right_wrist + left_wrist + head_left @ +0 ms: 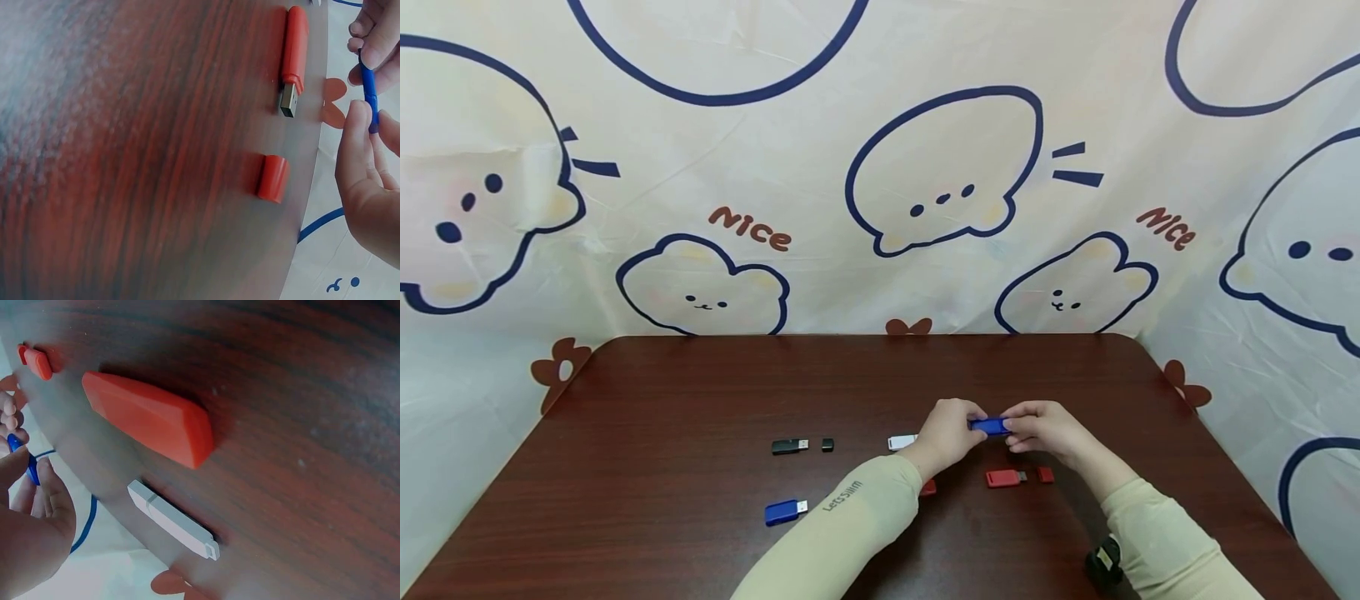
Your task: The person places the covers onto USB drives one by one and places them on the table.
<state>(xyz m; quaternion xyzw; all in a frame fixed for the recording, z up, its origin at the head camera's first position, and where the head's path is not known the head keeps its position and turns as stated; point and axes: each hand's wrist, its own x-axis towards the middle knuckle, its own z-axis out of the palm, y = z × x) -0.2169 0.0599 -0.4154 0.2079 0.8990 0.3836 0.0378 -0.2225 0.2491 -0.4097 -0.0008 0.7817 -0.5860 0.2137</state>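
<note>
Above the right-centre of the table, a blue USB stick [990, 427] spans the space between both hands. My left hand [946, 435] pinches its left end between thumb and fingers. At the other end, my right hand [1047, 430] also pinches it. A faint seam crosses the stick [369, 87] in the right wrist view, with no metal plug showing. Below the hands lie an uncapped red USB stick [1004, 478] and its loose red cap [1046, 475]. Near the left wrist are a white USB stick [901, 442] and another red USB stick [147, 419], mostly hidden by the arm in the head view.
Farther left on the brown table [647, 500] are an uncapped black USB stick [788, 447] with its black cap [827, 445] beside it. Nearer the front lies a second blue USB stick [784, 512], plug exposed, beside the left sleeve. A printed curtain [820, 167] hangs behind the table.
</note>
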